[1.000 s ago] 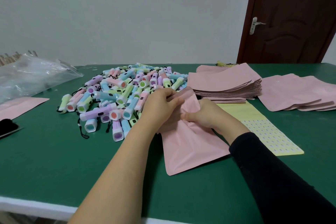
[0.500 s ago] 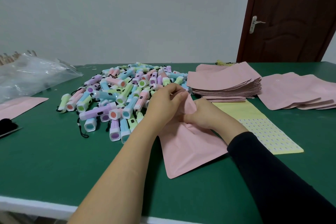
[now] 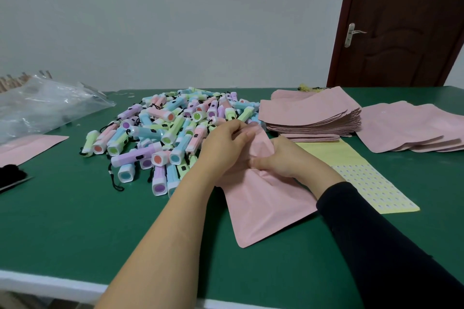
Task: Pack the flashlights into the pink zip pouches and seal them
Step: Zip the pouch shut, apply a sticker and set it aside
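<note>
Both forearms reach forward over the green desk [image 3: 75,220], the left bare, the right in a black sleeve. The left hand [image 3: 226,144] pinches the top edge of a pink pouch [image 3: 263,204] with curled fingers, right at the near right edge of the flashlight pile [image 3: 163,130]. The right hand [image 3: 285,158], on the side away from the pile, grips the same mouth, its fingers curled too. The pouch's lower part lies flat on the desk; what it holds I cannot tell. A stack of flat pouches [image 3: 311,115] sits right of the pile, and a clear plastic bag [image 3: 42,108] lies left of it.
</note>
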